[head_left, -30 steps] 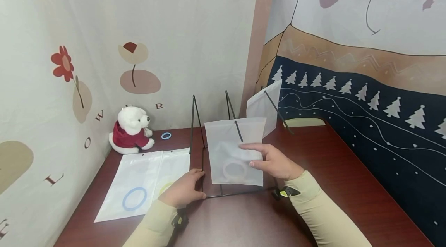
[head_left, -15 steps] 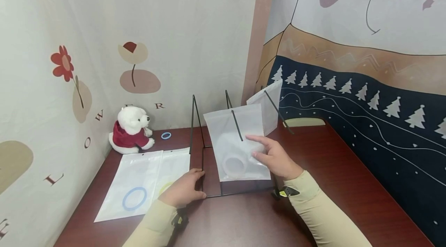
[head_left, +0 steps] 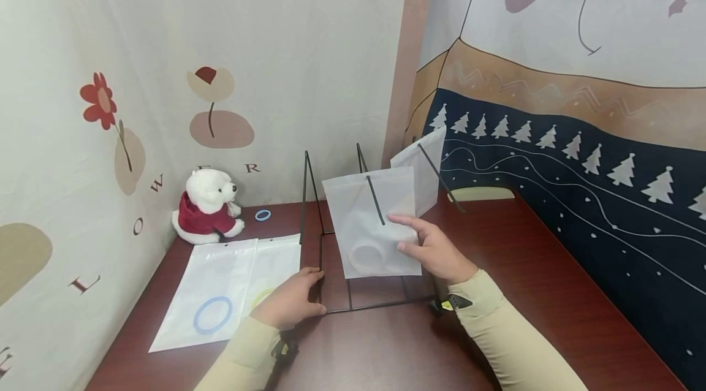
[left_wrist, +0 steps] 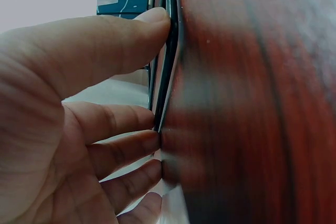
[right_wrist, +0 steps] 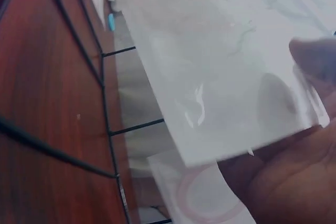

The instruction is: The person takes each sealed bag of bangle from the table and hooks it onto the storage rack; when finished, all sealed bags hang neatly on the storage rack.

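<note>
A frosted zip bag [head_left: 358,219] with a pale ring [head_left: 366,258] inside hangs on a prong [head_left: 376,200] of the black wire rack. My right hand [head_left: 438,250] is at the bag's right edge. Its index finger and thumb lie over the front of the bag, and the right wrist view shows other fingers behind the edge. At the rack's front left corner, my left hand [head_left: 292,300] holds the wire frame [left_wrist: 169,35] between thumb and fingertips, low over the table.
Two flat bags [head_left: 204,280] lie left, one with a blue ring [head_left: 213,315], the other partly under my left arm. Behind sit a white plush bear [head_left: 208,204] and a small blue ring [head_left: 263,215]. Another bag [head_left: 427,164] hangs on the rack's right prong.
The bag has slid back and up along its prong and leans at a slant, its lower edge swinging slightly. My right hand shifted a little with it. The left hand stays put.
</note>
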Demonstrator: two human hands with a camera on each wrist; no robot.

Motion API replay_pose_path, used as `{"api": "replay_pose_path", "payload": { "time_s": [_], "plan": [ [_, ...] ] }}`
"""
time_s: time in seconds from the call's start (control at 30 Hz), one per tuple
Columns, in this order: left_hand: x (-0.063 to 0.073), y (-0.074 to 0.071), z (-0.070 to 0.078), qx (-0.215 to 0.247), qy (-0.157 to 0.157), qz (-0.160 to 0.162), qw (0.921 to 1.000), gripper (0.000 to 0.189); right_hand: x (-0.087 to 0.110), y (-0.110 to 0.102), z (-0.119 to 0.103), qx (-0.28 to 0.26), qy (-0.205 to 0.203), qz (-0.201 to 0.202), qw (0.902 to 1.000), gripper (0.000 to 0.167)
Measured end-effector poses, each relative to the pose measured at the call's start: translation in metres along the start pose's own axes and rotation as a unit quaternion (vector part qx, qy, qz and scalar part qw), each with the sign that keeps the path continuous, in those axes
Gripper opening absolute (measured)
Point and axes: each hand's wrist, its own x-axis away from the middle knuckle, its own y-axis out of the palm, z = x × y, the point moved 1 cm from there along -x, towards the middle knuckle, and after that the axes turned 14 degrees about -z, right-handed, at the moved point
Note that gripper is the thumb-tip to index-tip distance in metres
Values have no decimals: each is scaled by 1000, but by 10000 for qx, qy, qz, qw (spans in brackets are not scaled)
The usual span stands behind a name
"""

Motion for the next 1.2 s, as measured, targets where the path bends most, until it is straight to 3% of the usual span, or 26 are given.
{"api": "replay_pose_path", "payload": {
  "time_s": [0.17, 0.3, 0.5, 0.67, 0.93, 1.2],
  "plan": [
    [0, 0, 0, -2, 29, -2, 10000, 79, -1, -2, 11, -405, -174, -507, 9977, 66],
    [0, 1, -1, 26, 30, -16, 10000, 79, -4, -3, 19, -253, -256, -585, 9976, 69],
    [-2, 2, -3, 28, 45, 3, 10000, 80, -4, -5, 26, 226, -3, -438, 9988, 81],
    [-4, 3, -3, -6, 40, 31, 10000, 80, -6, -6, 29, 355, -37, -280, 9990, 84],
    [-3, 1, -2, -10, 31, 7, 10000, 79, -9, -4, 31, -52, -398, 59, 9992, 82],
    [-2, 1, -1, 11, 97, 5, 10000, 78, -10, -3, 29, -478, -428, 395, 9972, 81]
  ]
}}
